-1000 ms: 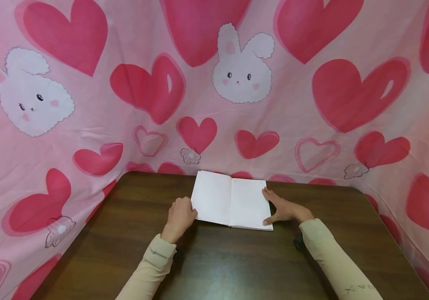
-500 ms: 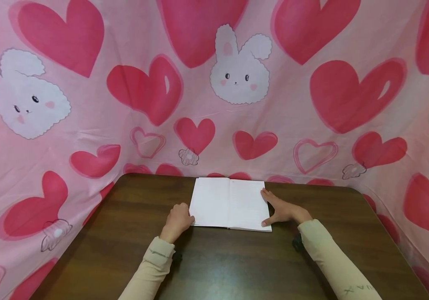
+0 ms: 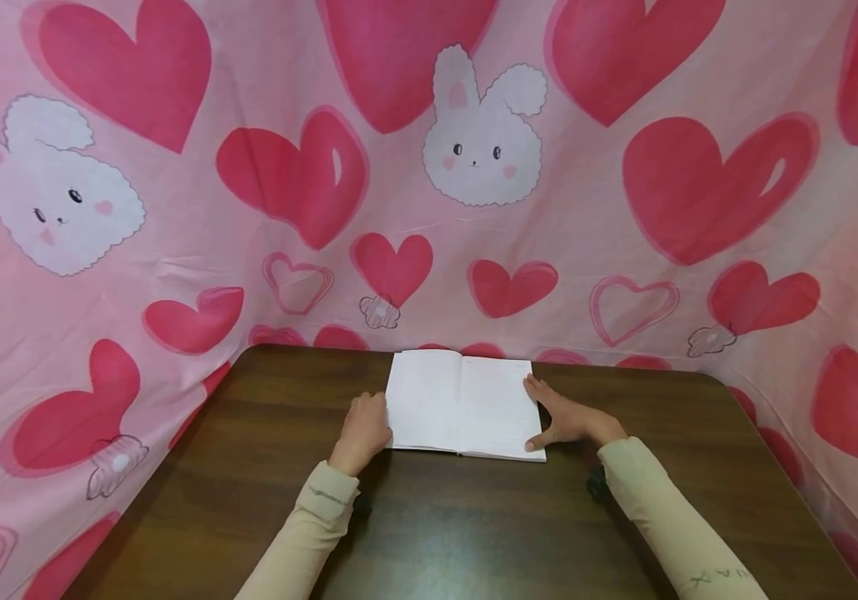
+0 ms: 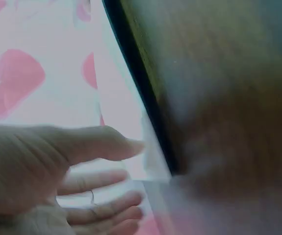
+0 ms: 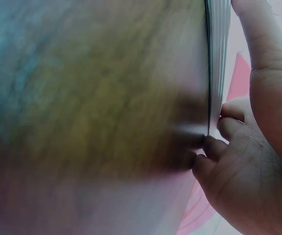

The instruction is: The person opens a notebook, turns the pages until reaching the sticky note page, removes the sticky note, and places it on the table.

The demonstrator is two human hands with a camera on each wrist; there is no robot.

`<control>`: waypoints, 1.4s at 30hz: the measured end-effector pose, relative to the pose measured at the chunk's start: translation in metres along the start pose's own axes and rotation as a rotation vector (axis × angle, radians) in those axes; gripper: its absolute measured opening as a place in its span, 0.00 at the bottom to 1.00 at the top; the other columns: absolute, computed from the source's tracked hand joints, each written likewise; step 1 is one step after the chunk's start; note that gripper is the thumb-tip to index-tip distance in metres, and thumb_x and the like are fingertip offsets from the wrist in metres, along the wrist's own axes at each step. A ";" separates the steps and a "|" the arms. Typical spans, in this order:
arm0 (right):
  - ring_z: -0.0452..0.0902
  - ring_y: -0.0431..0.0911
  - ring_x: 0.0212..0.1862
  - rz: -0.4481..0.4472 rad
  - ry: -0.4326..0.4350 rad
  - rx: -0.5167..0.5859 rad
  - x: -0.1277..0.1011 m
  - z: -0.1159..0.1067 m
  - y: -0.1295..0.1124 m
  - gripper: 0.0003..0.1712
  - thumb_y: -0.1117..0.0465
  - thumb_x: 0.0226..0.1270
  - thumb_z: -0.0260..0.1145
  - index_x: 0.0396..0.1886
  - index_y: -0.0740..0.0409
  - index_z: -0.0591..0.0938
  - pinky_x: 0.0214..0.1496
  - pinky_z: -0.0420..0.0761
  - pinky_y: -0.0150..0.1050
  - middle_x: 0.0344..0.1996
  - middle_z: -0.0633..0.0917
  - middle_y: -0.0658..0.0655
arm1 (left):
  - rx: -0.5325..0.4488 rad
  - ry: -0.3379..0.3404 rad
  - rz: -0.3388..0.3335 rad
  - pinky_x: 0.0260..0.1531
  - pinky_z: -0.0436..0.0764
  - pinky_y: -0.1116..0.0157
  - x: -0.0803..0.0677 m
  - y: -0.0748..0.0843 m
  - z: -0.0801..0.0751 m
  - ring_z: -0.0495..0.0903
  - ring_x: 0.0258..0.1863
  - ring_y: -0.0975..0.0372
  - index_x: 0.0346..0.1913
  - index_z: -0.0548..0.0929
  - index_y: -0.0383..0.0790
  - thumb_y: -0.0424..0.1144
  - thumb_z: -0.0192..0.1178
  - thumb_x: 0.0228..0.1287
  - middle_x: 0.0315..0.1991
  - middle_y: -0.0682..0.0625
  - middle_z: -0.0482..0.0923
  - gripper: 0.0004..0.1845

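Note:
An open notebook (image 3: 425,400) with white pages lies near the far edge of the table, its left page slightly arched and its right page faintly lined. At its left edge, my left hand (image 3: 364,431) pinches the lower part of the leaf side with curled fingers. In the left wrist view the thumb (image 4: 116,143) meets the white page, and the other fingers sit below it. My right hand (image 3: 567,417) rests spread on the right edge, thumb on the lower corner. Seen from the right wrist, fingertips (image 5: 214,147) touch the page block's edge.
The brown wooden table (image 3: 429,533) extends around the notebook. A pink cloth (image 3: 414,183) with hearts and white rabbits hangs behind and on both sides, close to the table's far edge.
The left side of the notebook, raised a second ago, lowered and now arches slightly again, with my left hand staying at its edge. My right hand has stayed in place.

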State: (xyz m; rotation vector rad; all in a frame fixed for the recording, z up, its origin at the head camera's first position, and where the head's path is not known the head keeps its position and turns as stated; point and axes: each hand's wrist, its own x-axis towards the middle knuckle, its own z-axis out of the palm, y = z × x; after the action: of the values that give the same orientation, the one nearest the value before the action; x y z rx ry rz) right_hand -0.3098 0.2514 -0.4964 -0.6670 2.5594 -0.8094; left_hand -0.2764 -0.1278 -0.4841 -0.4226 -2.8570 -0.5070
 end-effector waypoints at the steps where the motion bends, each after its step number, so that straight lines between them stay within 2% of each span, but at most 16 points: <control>1: 0.31 0.69 0.80 -0.006 0.001 -0.003 0.000 0.000 0.001 0.74 0.46 0.53 0.81 0.81 0.70 0.41 0.76 0.43 0.69 0.81 0.38 0.71 | 0.033 0.027 0.077 0.39 0.81 0.51 0.003 0.001 0.003 0.78 0.32 0.45 0.30 0.78 0.26 0.26 0.65 0.52 0.28 0.36 0.77 0.06; 3: 0.31 0.69 0.80 -0.016 0.001 -0.006 -0.001 0.000 0.002 0.74 0.46 0.53 0.81 0.81 0.70 0.41 0.76 0.43 0.69 0.81 0.39 0.71 | 0.049 0.007 0.188 0.53 0.79 0.46 0.009 0.006 0.006 0.79 0.47 0.38 0.41 0.81 0.23 0.26 0.62 0.55 0.41 0.29 0.80 0.10; 6: 0.31 0.69 0.80 -0.021 -0.002 -0.005 -0.001 0.000 0.003 0.74 0.45 0.53 0.81 0.81 0.71 0.41 0.76 0.43 0.69 0.81 0.38 0.71 | 0.005 -0.117 0.310 0.69 0.67 0.42 0.020 0.013 0.012 0.69 0.67 0.35 0.59 0.79 0.23 0.27 0.56 0.64 0.62 0.25 0.73 0.20; 7: 0.31 0.69 0.80 -0.022 -0.001 -0.004 -0.001 0.000 0.003 0.74 0.45 0.53 0.81 0.81 0.71 0.41 0.76 0.43 0.69 0.81 0.38 0.71 | -0.022 -0.165 0.323 0.71 0.62 0.40 0.024 0.016 0.014 0.65 0.71 0.35 0.64 0.76 0.26 0.28 0.54 0.67 0.68 0.26 0.69 0.23; 9: 0.31 0.69 0.80 -0.025 0.000 0.002 -0.001 0.000 0.003 0.74 0.46 0.53 0.81 0.80 0.71 0.41 0.76 0.42 0.69 0.81 0.38 0.71 | -0.048 -0.251 0.334 0.71 0.61 0.38 0.030 0.023 0.016 0.60 0.74 0.35 0.69 0.73 0.29 0.31 0.53 0.72 0.72 0.27 0.64 0.24; 11: 0.31 0.69 0.80 -0.029 0.000 0.005 -0.001 0.000 0.002 0.74 0.46 0.53 0.81 0.80 0.71 0.41 0.76 0.42 0.70 0.81 0.38 0.72 | -0.036 -0.280 0.347 0.70 0.62 0.38 0.035 0.028 0.021 0.60 0.75 0.36 0.70 0.72 0.31 0.34 0.52 0.74 0.73 0.29 0.63 0.24; 15: 0.30 0.69 0.80 -0.027 -0.003 0.005 -0.002 -0.001 0.001 0.73 0.47 0.53 0.81 0.80 0.71 0.41 0.76 0.42 0.70 0.81 0.38 0.72 | 0.016 -0.308 0.333 0.72 0.61 0.40 0.044 0.037 0.027 0.58 0.77 0.39 0.73 0.70 0.35 0.43 0.53 0.77 0.76 0.33 0.61 0.27; 19: 0.30 0.69 0.80 -0.020 -0.003 0.008 -0.003 -0.002 0.001 0.73 0.47 0.54 0.81 0.80 0.71 0.40 0.76 0.42 0.70 0.81 0.38 0.72 | 0.064 -0.325 0.288 0.74 0.56 0.42 0.052 0.044 0.030 0.54 0.79 0.42 0.76 0.67 0.39 0.49 0.51 0.79 0.79 0.37 0.56 0.30; 25: 0.31 0.69 0.80 -0.020 -0.001 -0.001 -0.002 -0.002 0.000 0.73 0.47 0.54 0.81 0.81 0.71 0.41 0.76 0.43 0.70 0.81 0.39 0.71 | 0.108 -0.381 0.217 0.77 0.48 0.43 0.062 0.042 0.036 0.45 0.81 0.44 0.80 0.59 0.45 0.53 0.45 0.80 0.82 0.40 0.46 0.33; 34: 0.30 0.69 0.80 -0.012 -0.008 0.005 -0.001 -0.002 -0.002 0.73 0.47 0.53 0.81 0.81 0.70 0.41 0.76 0.42 0.70 0.81 0.38 0.71 | -0.012 -0.531 0.099 0.78 0.42 0.43 0.066 0.037 0.041 0.38 0.82 0.44 0.83 0.50 0.49 0.54 0.40 0.82 0.83 0.39 0.37 0.33; 38: 0.29 0.69 0.80 0.000 -0.016 0.001 0.000 -0.002 -0.001 0.74 0.47 0.53 0.81 0.81 0.70 0.40 0.76 0.42 0.70 0.81 0.37 0.71 | -0.031 -0.572 0.089 0.78 0.40 0.43 0.070 0.030 0.052 0.35 0.82 0.45 0.83 0.45 0.52 0.56 0.38 0.82 0.84 0.41 0.33 0.34; 42: 0.29 0.69 0.80 0.018 -0.021 0.001 0.002 -0.003 -0.001 0.75 0.46 0.53 0.81 0.81 0.69 0.39 0.76 0.42 0.70 0.81 0.37 0.70 | -0.053 -0.584 0.092 0.78 0.39 0.43 0.072 0.025 0.059 0.33 0.82 0.46 0.83 0.44 0.54 0.57 0.37 0.82 0.84 0.42 0.31 0.35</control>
State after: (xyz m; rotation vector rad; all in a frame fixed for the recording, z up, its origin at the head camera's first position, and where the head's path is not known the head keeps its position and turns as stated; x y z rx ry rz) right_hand -0.3123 0.2511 -0.4946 -0.6474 2.5429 -0.7933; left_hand -0.3453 -0.0667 -0.5122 -0.8266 -3.3552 -0.5110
